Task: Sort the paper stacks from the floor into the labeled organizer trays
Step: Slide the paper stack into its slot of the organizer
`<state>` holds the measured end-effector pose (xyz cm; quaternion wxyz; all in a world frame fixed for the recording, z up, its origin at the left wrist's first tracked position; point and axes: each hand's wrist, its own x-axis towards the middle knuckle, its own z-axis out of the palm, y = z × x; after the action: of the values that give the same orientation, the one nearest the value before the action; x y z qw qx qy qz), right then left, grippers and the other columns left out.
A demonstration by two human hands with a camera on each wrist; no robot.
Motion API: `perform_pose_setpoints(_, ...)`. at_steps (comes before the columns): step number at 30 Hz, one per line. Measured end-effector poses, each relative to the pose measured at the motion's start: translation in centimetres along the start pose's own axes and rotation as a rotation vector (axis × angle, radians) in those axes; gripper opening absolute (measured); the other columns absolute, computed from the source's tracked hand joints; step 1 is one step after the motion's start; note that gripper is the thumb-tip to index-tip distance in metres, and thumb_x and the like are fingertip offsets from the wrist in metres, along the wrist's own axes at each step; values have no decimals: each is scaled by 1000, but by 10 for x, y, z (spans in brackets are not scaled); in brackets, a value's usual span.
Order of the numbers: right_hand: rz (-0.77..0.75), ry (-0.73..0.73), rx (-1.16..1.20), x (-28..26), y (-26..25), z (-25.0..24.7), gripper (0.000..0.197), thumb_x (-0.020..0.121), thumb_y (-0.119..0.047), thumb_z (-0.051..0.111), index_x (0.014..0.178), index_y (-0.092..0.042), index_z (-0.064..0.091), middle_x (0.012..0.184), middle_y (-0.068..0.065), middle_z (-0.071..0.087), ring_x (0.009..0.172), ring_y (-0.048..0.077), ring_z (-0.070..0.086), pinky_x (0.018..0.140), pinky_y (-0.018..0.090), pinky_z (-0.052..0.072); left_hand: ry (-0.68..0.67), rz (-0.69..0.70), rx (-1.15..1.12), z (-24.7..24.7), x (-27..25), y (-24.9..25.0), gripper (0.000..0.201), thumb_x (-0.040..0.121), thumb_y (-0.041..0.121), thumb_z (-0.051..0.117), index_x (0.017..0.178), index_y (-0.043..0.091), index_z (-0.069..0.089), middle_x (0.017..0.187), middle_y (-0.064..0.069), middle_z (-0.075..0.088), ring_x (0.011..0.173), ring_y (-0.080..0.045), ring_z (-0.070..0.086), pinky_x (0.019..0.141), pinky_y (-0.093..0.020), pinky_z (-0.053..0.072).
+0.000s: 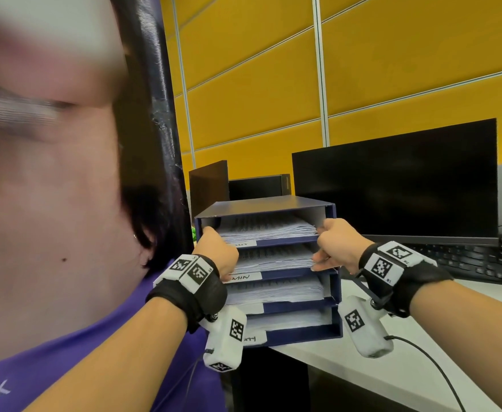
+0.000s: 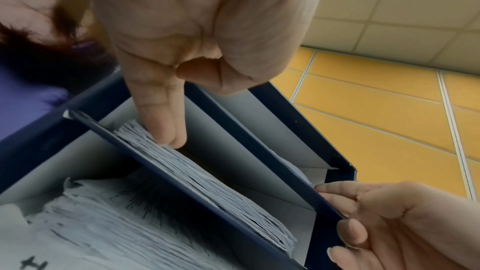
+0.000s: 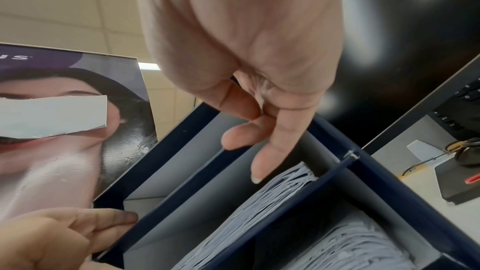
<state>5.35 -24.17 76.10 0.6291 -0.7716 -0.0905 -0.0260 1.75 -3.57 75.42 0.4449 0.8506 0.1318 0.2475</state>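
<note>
Bright, even indoor light from overhead. Soft shadows inside the organizer trays [image 1: 273, 242]. Heavy blur across the left of the head view. Strong wide-angle bending at the edges. Glare patches on the dark monitor [image 3: 405, 34]; near skin out of focus in both wrist views.

Navy organizer [image 1: 334, 281] holds white paper stacks [image 1: 269, 258] before a yellow wall [image 1: 392, 69].

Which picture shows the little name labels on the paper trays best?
The head view: white labels sit on the blue organizer's tray fronts, one partly readable. The two wrist views show only tray insides and papers, no labels.
</note>
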Motion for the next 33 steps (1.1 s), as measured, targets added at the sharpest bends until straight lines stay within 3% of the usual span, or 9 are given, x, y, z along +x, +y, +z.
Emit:
perform_pose_setpoints(6, -31, 27, -38, -1, 4, 3, 52, 93, 10, 32, 142, -9, 34, 142, 16, 39, 64, 21, 57, 67, 42, 58, -25, -26, -29, -4, -3, -4, 52, 84, -5, 49, 133, 6, 38, 114, -25, 59, 89, -40, 67, 68, -47, 60)
perform_pose_setpoints(12, -11, 8, -79, 1, -1, 2, 55, 94, 10, 31, 145, -10, 31, 140, 19, 40, 64, 22, 58, 68, 46, 57, -40, -9, -45, -9, -11, -4, 48, 85, -8, 46, 132, -2, 36, 113, -28, 59, 85, -40, 67, 69, -49, 60)
perform_pose_setpoints(20, -15, 14, -101, -2, 0, 4, 51, 94, 10, 30, 141, -10, 35, 139, 21, 41, 68, 25, 57, 69, 47, 57, -34, -8, -36, -11, -12, -6, 50, 85, -7, 47, 133, 0, 35, 113, -25, 59, 85, -38, 68, 63, -46, 60)
perform_pose_setpoints(23, -38, 24, -128, -5, 2, 3, 52, 93, 10, 31, 141, -9, 36, 140, 18, 42, 74, 29, 62, 73, 47, 58, -9, 18, -44, -10, -11, -7, 52, 79, -6, 49, 129, 6, 37, 113, -24, 58, 86, -40, 67, 68, -52, 59)
perform_pose_setpoints(26, -105, 58, -156, -8, 10, -1, 64, 87, 17, 40, 145, -12, 35, 144, 6, 44, 78, 26, 63, 67, 39, 58, 59, 59, -32, -13, -9, -15, 55, 68, 1, 50, 120, 19, 49, 115, -6, 56, 88, -38, 67, 79, -54, 56)
perform_pose_setpoints(28, -175, 127, -133, -17, 17, -7, 63, 81, 21, 46, 135, -11, 49, 130, 4, 58, 82, 25, 63, 64, 37, 59, 135, 120, -11, -17, -14, -22, 35, 66, 4, 50, 92, 25, 62, 105, 0, 64, 82, -32, 69, 76, -50, 58)
perform_pose_setpoints(30, -233, 232, -81, -29, 23, -13, 43, 82, 18, 44, 114, -5, 63, 98, 6, 69, 70, 21, 62, 63, 36, 59, 211, 160, -27, -19, -22, -32, 23, 68, 4, 51, 67, 23, 65, 84, 1, 70, 71, -30, 69, 68, -46, 60)
perform_pose_setpoints(32, -210, 256, -47, -37, 34, -15, 32, 86, 14, 41, 102, 1, 65, 79, 8, 66, 58, 19, 57, 64, 40, 58, 208, 120, -36, -16, -30, -44, 24, 71, 4, 52, 60, 21, 65, 70, 0, 69, 63, -29, 68, 64, -43, 60)
perform_pose_setpoints(33, -172, 217, -53, -39, 40, -14, 29, 87, 12, 41, 101, 2, 64, 78, 9, 67, 56, 19, 56, 66, 42, 58, 155, 83, -29, -12, -33, -51, 23, 72, 4, 52, 62, 19, 66, 69, -2, 69, 62, -30, 69, 63, -44, 60)
